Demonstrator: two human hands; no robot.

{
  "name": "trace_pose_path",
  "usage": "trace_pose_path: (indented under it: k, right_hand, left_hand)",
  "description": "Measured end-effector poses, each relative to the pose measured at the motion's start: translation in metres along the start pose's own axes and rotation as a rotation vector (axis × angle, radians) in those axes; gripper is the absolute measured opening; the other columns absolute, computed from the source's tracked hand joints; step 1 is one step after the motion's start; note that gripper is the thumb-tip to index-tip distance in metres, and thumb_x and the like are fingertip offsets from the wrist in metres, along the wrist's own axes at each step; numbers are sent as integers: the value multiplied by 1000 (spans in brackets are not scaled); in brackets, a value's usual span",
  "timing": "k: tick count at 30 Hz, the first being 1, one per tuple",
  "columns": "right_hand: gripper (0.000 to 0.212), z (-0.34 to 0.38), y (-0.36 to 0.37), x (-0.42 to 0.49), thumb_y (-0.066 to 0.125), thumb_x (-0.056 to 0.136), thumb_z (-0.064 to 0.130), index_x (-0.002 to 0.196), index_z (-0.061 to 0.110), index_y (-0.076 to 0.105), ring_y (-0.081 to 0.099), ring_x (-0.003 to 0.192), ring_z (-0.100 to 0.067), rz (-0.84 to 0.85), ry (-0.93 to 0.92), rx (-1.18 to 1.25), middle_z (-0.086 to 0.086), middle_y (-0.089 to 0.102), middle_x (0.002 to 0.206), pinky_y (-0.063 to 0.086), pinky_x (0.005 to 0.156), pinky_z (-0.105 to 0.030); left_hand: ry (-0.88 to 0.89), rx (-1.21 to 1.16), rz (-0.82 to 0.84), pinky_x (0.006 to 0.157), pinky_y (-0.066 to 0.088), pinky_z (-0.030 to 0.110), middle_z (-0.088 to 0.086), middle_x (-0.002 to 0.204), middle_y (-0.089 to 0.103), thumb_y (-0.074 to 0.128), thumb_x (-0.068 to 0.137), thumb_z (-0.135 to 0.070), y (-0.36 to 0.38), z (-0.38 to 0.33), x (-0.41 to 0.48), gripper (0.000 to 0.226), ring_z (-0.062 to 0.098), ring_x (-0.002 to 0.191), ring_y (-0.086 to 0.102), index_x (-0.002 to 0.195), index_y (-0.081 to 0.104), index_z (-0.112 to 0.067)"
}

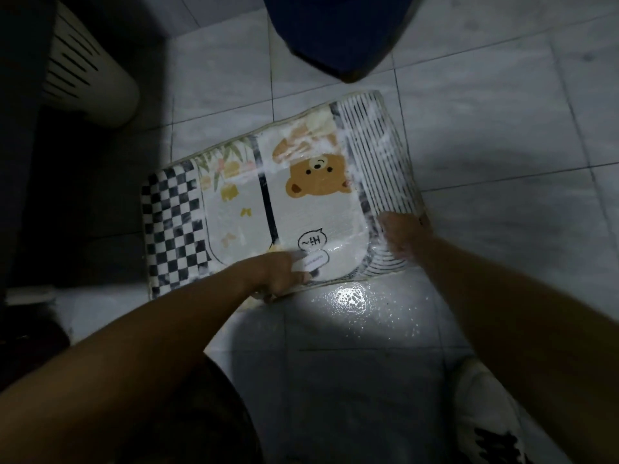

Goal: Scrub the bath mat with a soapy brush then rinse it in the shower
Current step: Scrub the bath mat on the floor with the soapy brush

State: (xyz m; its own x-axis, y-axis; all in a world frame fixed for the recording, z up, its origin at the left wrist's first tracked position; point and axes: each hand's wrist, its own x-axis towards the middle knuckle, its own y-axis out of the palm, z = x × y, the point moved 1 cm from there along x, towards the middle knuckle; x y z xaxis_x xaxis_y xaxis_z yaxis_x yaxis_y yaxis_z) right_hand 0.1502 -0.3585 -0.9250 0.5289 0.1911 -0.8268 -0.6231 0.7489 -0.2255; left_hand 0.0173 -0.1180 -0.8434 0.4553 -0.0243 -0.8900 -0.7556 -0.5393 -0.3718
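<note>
The bear-print fabric bath mat (301,195) lay on the wet tiled floor (502,128), its long axis crosswise. The fingers of the left hand (281,279) pinched its near edge. The blurred right hand (402,229) touched its striped right end, and its grip could not be told.

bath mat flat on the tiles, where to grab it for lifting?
Pinch the near long edge, from the person's side. The bath mat lies flat on wet tiles and looks limp, so only its bound rim offers a hold. The left hand curls round that edge; the right hand, blurred at the striped end, could take the near corner.
</note>
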Motion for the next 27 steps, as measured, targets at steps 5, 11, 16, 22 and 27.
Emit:
trace_pose_path:
  k: [5,11,16,22,27]
  right_hand:
    - [29,-16,-6,2,45,105,23,76,19,43,33,33,-9,92,-46,393,4,40,54,27,33,-15]
    - [18,-22,-3,7,52,98,29,85,17,47,29,38,-11,78,-23,385,2,37,58,24,39,-18]
    - [29,-20,-5,10,53,97,34,75,18,43,27,39,-12,76,24,341,5,34,56,25,42,-21]
    - [32,-22,-4,11,54,101,37,77,18,45,28,39,-11,101,3,399,5,36,56,25,40,-21]
    - [38,-26,-7,8,49,104,29,68,23,40,27,32,-9,172,-56,516,8,34,46,26,35,-16]
  left_hand:
    - [35,-29,54,48,51,30,0,76,62,51,106,-44,-6,5,15,18,12,55,56,121,52,-34]
    - [151,-204,22,41,39,21,7,72,57,57,100,-54,-3,-49,75,45,17,52,47,88,64,-11]
    - [54,-182,-3,45,41,27,7,73,59,56,95,-66,-13,21,54,60,18,54,49,97,62,-6]
    - [109,-38,35,48,43,25,3,61,56,42,97,-72,-12,-11,61,68,13,47,50,80,62,-10]
    - [146,106,-35,57,44,26,5,77,67,42,94,-76,-18,-3,63,70,16,60,55,93,65,-10]
